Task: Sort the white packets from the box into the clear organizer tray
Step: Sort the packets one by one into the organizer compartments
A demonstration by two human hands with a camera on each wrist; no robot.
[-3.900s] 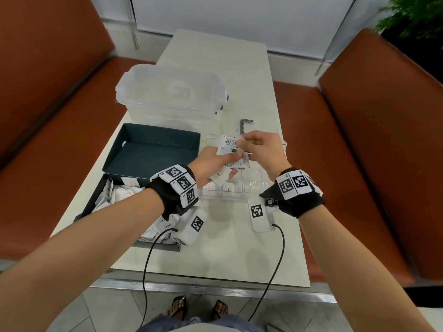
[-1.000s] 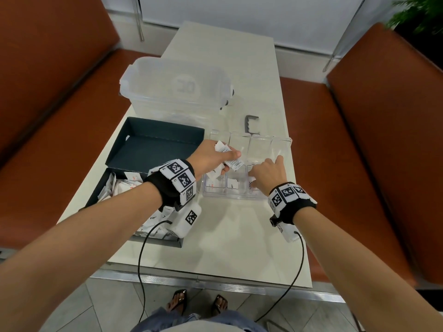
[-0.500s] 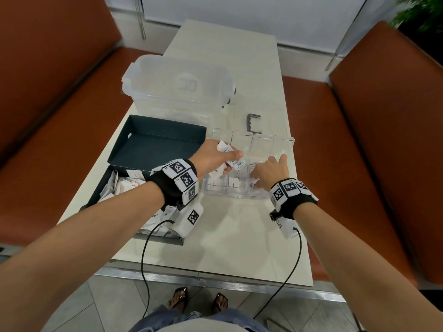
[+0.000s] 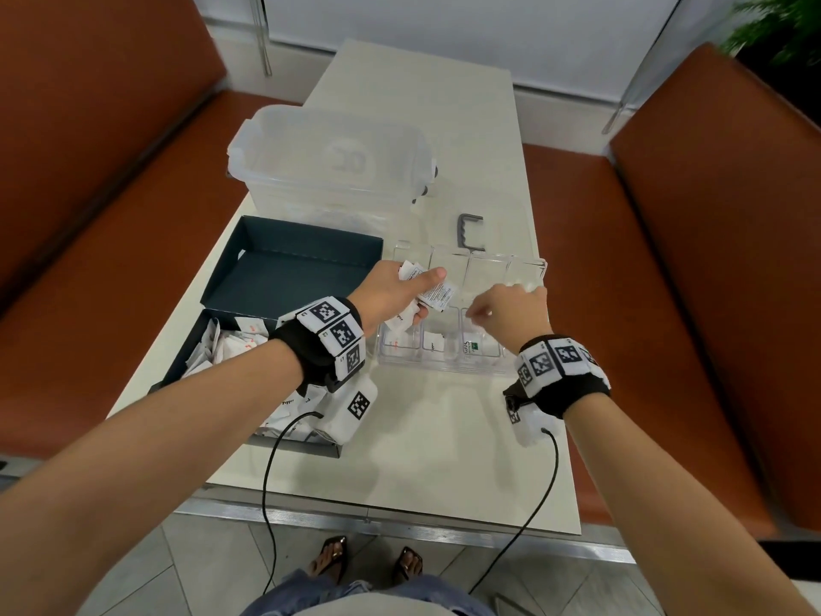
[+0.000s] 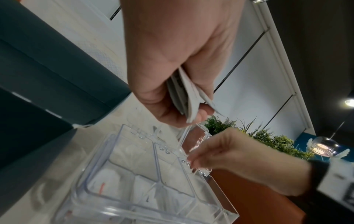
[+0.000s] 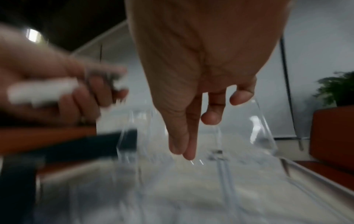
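My left hand (image 4: 386,291) hovers over the left end of the clear organizer tray (image 4: 444,365) and grips several white packets (image 4: 440,296) between thumb and fingers; the left wrist view shows their edges fanned (image 5: 184,94). My right hand (image 4: 511,311) hangs over the tray's right half, holding nothing, with thumb and forefinger pointing down (image 6: 184,136). A white packet with a green logo (image 4: 476,347) lies in a near compartment below it; two more near compartments each hold a packet. The dark box (image 4: 177,375) at the left holds a heap of white packets (image 4: 231,349).
The box's open lid (image 4: 293,269) lies behind it. A clear storage bin (image 4: 328,157) stands behind that, and a grey handle (image 4: 468,233) lies beyond the tray. Orange benches (image 4: 711,260) flank the table. Wrist cables trail over the table's front edge (image 4: 377,513).
My right hand has lifted out of the tray's near right part, and the green-logo packet now shows there. The left hand keeps its packets and has barely moved.
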